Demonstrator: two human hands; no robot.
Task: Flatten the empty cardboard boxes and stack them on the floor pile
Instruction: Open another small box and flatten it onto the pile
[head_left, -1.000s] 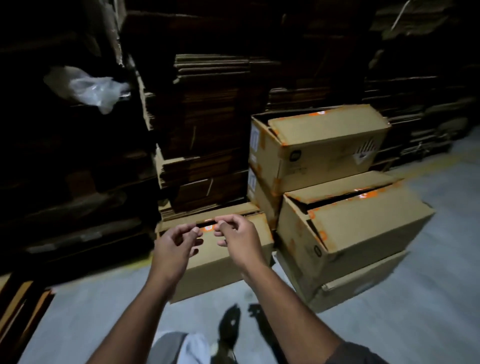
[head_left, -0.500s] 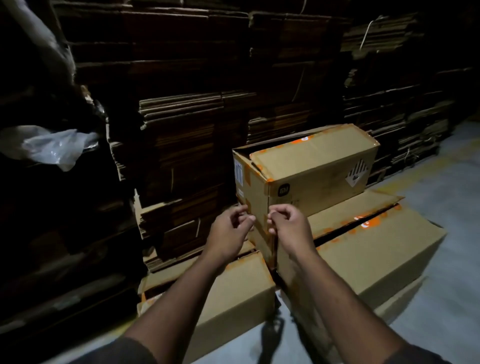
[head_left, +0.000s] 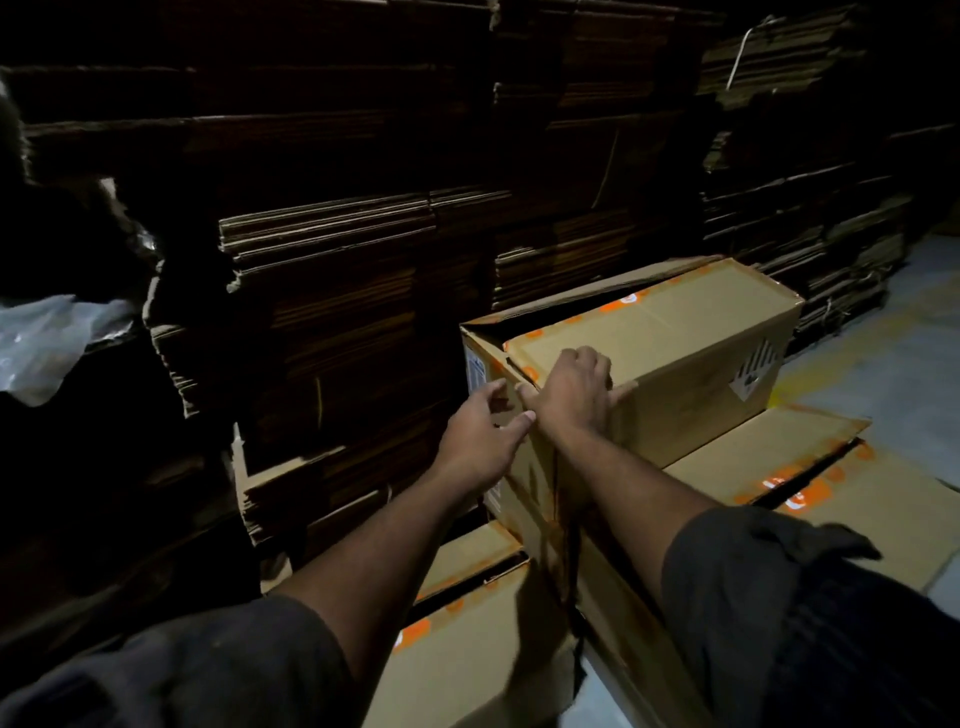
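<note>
Three brown cardboard boxes with orange tape marks stand in front of me. The top box (head_left: 691, 358) sits on a lower right box (head_left: 852, 519), with a lower left box (head_left: 467, 654) beside it. My right hand (head_left: 571, 389) lies over the top box's near upper corner, fingers curled on the closed top flap. My left hand (head_left: 480, 439) reaches at that box's left end with thumb and fingers spread around the corner edge. The top box's far flap stands slightly ajar.
Tall stacks of flattened cardboard (head_left: 337, 249) form a wall behind and to the left of the boxes. A crumpled clear plastic bag (head_left: 41, 343) hangs at the left. Grey concrete floor (head_left: 893, 358) with a yellow line runs along the right.
I have moved closer to the boxes. Both hands left their pinched pose in front of the box: the right landed on its top corner, the left spread at its left end.
</note>
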